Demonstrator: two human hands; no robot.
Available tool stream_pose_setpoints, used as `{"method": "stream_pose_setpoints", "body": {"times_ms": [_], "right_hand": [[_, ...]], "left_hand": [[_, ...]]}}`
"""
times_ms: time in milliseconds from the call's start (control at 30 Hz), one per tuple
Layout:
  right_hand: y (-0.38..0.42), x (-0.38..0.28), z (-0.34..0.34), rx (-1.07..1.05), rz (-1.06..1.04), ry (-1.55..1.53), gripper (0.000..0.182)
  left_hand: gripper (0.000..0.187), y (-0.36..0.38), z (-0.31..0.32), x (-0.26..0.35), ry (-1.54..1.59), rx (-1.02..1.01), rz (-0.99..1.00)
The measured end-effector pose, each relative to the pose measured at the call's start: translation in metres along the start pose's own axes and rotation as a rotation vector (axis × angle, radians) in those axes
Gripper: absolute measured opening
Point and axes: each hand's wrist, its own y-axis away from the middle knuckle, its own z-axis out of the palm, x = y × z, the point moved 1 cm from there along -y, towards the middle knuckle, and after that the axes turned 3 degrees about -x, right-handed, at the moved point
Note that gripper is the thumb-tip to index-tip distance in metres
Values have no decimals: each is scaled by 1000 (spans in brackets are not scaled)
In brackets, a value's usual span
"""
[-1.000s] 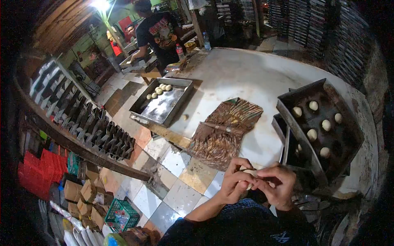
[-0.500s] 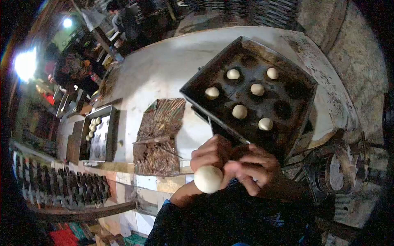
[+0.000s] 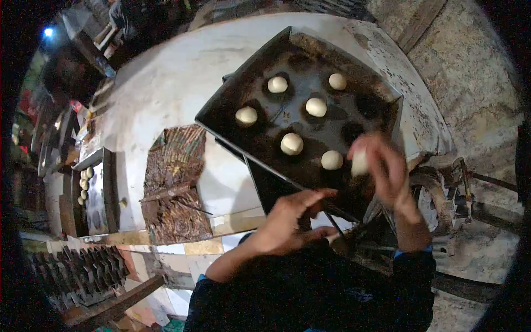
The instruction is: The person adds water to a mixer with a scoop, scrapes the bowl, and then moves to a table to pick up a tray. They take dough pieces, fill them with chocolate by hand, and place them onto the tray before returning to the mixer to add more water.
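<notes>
Over the lower right part of a dark square metal tray (image 3: 265, 163), my right hand (image 3: 384, 169) holds a pale dough ball (image 3: 360, 161) in its fingers, blurred by motion. Several round dough balls sit apart inside the tray; the nearest one (image 3: 332, 160) is just left of the held ball. My left hand (image 3: 290, 221) is at the tray's near edge, thumb and fingers apart, with nothing between them. The tray rests tilted over another dark tray on the table.
Left of the tray, a brown, chocolate-smeared sheet (image 3: 176, 182) with a thin stick lies on the pale table (image 3: 166, 72). A smaller tray (image 3: 110, 193) with dough balls stands at the far left. Metal machinery (image 3: 437, 199) is at the right. A person (image 3: 123, 22) is at the back left.
My hands have parted. The dough ball has moved from beside my left hand to over the tray in my right hand. My left hand has opened, and the view has shifted.
</notes>
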Motion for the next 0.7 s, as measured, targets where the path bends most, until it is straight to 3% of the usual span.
{"method": "stream_pose_setpoints", "body": {"times_ms": [33,67,100,133,200,233,367,400,467,500,533,567,600,633,667,700], "right_hand": [[-16,12,-6,49,165,82,27],[-33,27,-9,69,161,257,26],[-40,60,-12,-81,211,315,34],[-33,76,-10,-89,210,314,34],[-30,93,2,-434,87,655,60],[-36,85,5,-560,260,609,81],[-31,104,0,-555,112,639,68],[-34,86,5,-364,276,625,62],[-42,41,11,79,160,740,51],[-32,32,1,231,104,1024,52],[-16,20,-3,392,64,1049,53],[3,1,6,391,66,1036,53],[22,-17,11,500,108,870,51],[33,-29,16,598,130,699,52],[41,-36,27,615,184,761,50],[43,-44,38,631,244,826,48]], "left_hand": [[53,10,-13,-4,-4,-40,-90],[49,13,-20,-4,80,16,-84],[47,20,-32,4,91,31,-123],[44,26,-46,9,95,49,-156],[41,49,-67,8,121,119,-161],[37,62,-78,6,147,186,-168],[27,125,-127,-28,89,425,-273],[25,144,-137,-43,126,474,-361],[23,185,-171,-58,17,518,-471],[18,212,-191,-76,-182,616,-325],[14,236,-223,-79,-59,708,-369],[13,278,-259,-104,-72,783,-455],[11,286,-303,-78,-276,872,-553],[6,329,-355,-118,-561,958,-402],[7,358,-405,-148,-502,1129,-271],[16,367,-447,-146,-621,1193,-496]]}}
